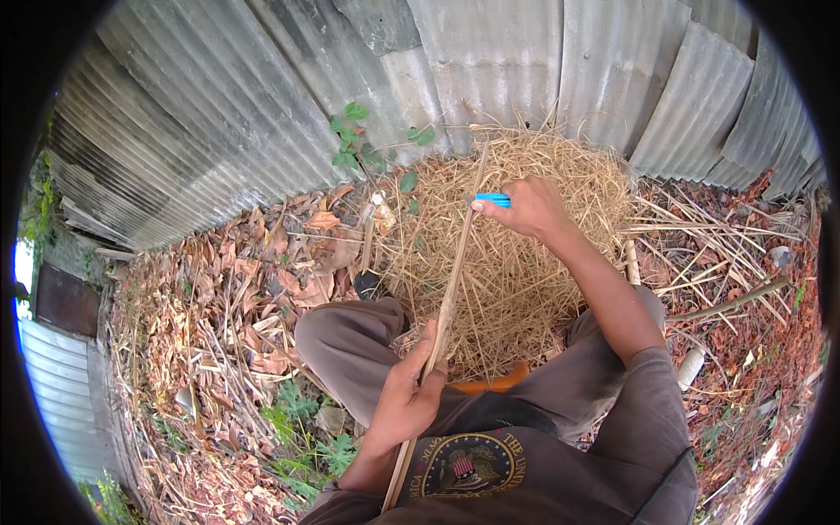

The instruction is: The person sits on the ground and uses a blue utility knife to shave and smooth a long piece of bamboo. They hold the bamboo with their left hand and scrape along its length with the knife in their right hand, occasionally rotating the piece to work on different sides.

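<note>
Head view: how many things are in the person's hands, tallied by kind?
Long thin stick, gripped by the left hand: 1
Blue-handled tool, held in the right hand against the stick: 1
Total: 2

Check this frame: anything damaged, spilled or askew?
Nothing stands out. The left hand grips a long bamboo strip near its lower end; the right hand holds a blue-handled tool against it higher up. The straw pile and dry leaves by the corrugated metal wall are just ground litter.
</note>
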`<state>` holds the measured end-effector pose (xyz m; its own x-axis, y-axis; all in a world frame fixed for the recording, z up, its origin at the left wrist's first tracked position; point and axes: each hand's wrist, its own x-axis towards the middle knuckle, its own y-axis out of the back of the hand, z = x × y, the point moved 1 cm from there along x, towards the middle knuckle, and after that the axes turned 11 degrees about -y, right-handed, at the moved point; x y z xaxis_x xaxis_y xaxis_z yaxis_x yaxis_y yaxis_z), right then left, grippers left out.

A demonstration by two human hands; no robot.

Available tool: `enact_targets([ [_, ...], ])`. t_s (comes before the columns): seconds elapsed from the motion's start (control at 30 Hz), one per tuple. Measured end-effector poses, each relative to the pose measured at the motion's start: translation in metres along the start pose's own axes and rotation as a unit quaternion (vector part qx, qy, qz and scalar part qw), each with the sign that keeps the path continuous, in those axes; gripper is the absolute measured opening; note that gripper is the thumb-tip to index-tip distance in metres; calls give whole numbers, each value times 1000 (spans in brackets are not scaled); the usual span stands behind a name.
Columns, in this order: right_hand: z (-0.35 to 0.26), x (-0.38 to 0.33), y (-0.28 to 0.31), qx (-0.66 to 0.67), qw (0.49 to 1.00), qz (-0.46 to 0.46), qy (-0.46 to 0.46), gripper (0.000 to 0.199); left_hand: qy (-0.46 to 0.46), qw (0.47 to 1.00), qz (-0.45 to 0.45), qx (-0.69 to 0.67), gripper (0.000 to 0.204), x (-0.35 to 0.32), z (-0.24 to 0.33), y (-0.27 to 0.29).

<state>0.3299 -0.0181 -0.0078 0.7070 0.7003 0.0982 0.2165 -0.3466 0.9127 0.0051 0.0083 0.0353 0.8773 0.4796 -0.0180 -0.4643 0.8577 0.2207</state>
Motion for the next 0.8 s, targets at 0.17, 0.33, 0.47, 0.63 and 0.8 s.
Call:
enact_targets([
  [0.17,9,5,-3,26,999,33,-8,83,-49,998,-16,26,49,1,-4,-1],
  [0.33,53,39,17,-16,993,42,-112,88,-74,996,-41,33,52,-15,-2,-5],
  [0.47,93,52,22,-23,967,88,-239,91,-43,996,-65,-49,57,-30,7,-7],
  [0.63,126,52,37,80,948,85,-295,91,-3,994,-3,-108,52,-37,-1,-2],
  [0.8,3,-18,16,120,987,-55,-88,85,118,932,8,-343,48,-13,-10,3],
])
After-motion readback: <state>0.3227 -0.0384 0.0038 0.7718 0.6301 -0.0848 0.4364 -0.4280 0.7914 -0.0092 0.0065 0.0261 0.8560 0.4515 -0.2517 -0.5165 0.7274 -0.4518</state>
